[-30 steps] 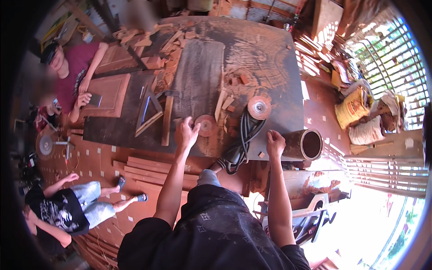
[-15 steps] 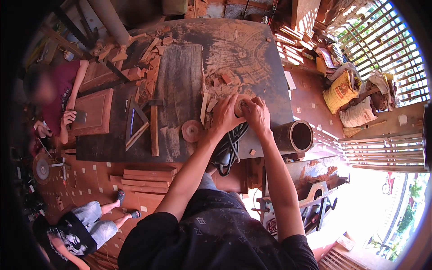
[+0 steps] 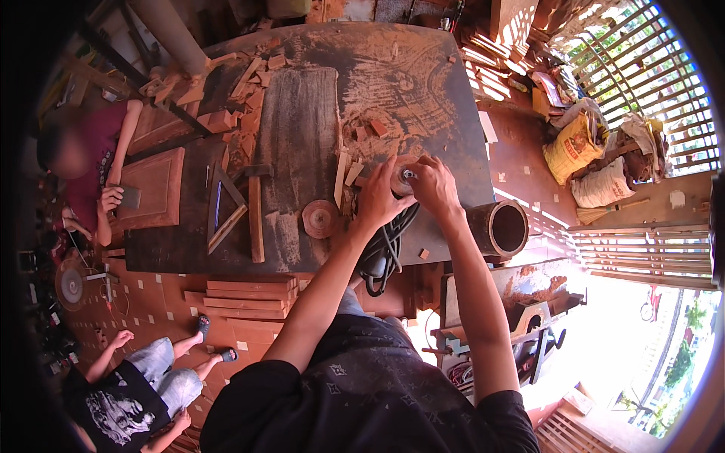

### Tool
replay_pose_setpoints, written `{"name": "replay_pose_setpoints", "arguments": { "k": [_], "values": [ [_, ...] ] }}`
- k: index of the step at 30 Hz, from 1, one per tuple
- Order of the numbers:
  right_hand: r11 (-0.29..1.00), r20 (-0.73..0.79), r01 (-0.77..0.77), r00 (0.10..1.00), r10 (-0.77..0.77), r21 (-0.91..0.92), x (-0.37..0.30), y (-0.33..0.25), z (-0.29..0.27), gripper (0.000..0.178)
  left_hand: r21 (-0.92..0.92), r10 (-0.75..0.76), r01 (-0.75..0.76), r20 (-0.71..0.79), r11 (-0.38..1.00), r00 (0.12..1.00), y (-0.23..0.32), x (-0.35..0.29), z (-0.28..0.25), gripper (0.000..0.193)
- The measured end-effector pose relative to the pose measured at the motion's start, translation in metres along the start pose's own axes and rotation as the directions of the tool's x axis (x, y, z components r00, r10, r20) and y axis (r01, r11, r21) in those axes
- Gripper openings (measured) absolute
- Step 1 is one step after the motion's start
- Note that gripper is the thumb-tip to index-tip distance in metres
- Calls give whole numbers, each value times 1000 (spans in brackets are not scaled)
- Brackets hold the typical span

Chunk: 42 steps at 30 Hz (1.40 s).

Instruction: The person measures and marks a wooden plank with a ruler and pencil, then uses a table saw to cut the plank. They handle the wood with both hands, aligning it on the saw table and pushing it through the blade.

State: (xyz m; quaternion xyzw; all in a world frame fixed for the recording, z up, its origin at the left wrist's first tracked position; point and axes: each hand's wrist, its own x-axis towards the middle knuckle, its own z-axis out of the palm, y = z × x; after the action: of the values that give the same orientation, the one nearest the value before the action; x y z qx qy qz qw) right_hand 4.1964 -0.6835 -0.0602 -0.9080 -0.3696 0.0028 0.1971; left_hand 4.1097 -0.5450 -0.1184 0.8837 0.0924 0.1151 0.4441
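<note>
Close to the table's near right edge, both hands are at a round reddish-brown disc (image 3: 407, 161) with a small silvery metal nut (image 3: 408, 174) at its centre. My left hand (image 3: 376, 198) curls around the disc's left side, thumb toward me. My right hand (image 3: 436, 187) is closed over the right side, fingertips bent beside the nut; whatever they pinch is hidden. Below the hands lies a bundled black power cord (image 3: 387, 245), running beside a dark tool body mostly covered by my hands. Left of my forearm, a second round disc (image 3: 321, 219) lies flat on the table.
Sawdust and wood offcuts (image 3: 247, 130) litter the dark table (image 3: 423, 245). A triangular square (image 3: 226, 208) and a hammer (image 3: 257, 204) lie left. A thick hollow cylinder (image 3: 504, 229) stands right. One person sits left with a block on a panel (image 3: 155, 192); another sits lower left.
My right fingers have shifted slightly, so the metal nut at the disc's centre now shows more clearly. The view has moved a little. The lower-left person's arms have changed position.
</note>
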Motion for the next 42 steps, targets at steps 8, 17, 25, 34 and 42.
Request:
{"name": "replay_pose_setpoints", "arguments": {
  "k": [8, 17, 25, 34, 42],
  "values": [
    [932, 226, -321, 908, 353, -169, 18, -20, -19, 20, -83, -195, 193, -22, 978, 981, -19, -4, 25, 122],
    [986, 169, -146, 973, 157, -76, 0, -8, -12, 18, -318, -156, 163, 49, 934, 987, -38, -1, 30, 82],
    [965, 164, -167, 966, 202, -203, 5, -18, -24, 23, -338, -157, 179, 90, 924, 983, -41, 1, 29, 81],
    [991, -73, -109, 991, 114, 79, -25, 12, -11, 32, 190, -74, 121, -237, 974, 969, -52, -73, -76, 81],
    [962, -40, -125, 989, 139, 241, -38, 2, 7, 32, 359, -98, 184, -244, 915, 965, -98, -145, -101, 82]
  ]
}}
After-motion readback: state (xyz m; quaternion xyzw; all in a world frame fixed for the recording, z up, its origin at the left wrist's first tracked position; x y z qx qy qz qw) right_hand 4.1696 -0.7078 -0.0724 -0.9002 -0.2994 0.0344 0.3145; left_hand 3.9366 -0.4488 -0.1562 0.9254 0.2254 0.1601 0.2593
